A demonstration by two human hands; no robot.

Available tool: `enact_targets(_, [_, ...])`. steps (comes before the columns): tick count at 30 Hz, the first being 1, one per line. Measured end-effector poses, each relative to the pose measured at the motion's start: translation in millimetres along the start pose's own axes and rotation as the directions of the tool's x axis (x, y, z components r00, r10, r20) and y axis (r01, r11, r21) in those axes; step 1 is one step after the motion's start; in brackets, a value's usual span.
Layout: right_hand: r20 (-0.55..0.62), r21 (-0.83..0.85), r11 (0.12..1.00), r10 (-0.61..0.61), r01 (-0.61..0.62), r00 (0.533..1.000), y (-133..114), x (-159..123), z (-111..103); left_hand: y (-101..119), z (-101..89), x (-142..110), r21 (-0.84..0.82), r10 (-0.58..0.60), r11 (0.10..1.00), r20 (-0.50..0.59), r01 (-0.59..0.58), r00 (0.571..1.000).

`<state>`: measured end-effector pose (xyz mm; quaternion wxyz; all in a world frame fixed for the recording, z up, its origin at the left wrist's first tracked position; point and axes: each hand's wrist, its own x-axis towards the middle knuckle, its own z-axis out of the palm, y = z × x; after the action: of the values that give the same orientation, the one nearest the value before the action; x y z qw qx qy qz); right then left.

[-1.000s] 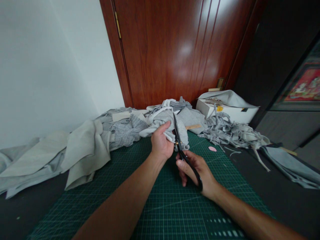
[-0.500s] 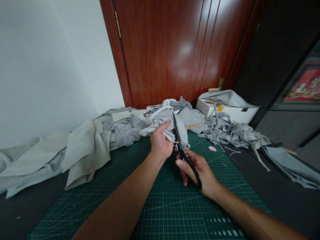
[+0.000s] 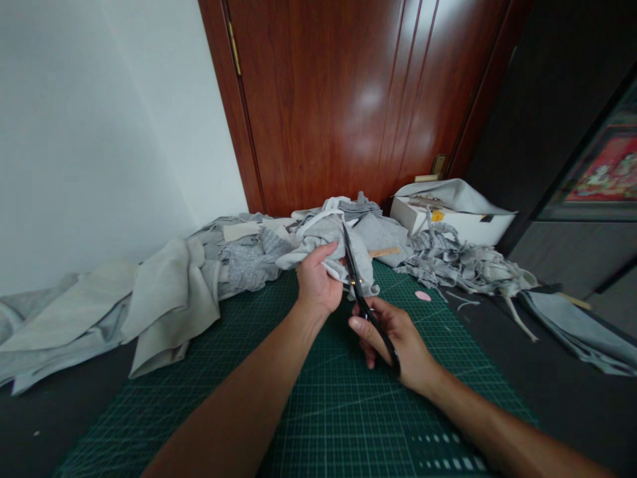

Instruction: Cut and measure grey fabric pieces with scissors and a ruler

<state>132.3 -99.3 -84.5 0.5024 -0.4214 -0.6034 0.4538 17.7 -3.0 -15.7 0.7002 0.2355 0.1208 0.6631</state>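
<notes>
My left hand grips a bunched piece of light grey fabric, its thumb pressed on top and the other fingers largely hidden. White edging shows along part of the cloth. A pair of black scissors is in my right hand, with fingers and thumb around the handles. The blades point up and away, lying against the right side of the held fabric. Whether they are slightly parted is hard to tell. Both hands are above the green cutting mat.
Grey and cream fabric pieces lie along the left. A white box stands back right, with tangled grey strips before it. On the mat are a small pink oval and a wooden ruler. Behind is a brown door.
Very little differs. My left hand and the fabric have shifted slightly left, and the scissors have moved a touch with my right hand.
</notes>
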Motion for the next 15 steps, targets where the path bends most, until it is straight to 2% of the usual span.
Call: enact_targets(15, [-0.015,0.000,1.000,0.001,-0.001,1.000,-2.5,1.5,0.9,5.5,3.5,-1.2,0.032,0.018,0.999,-0.007,-0.018,1.000])
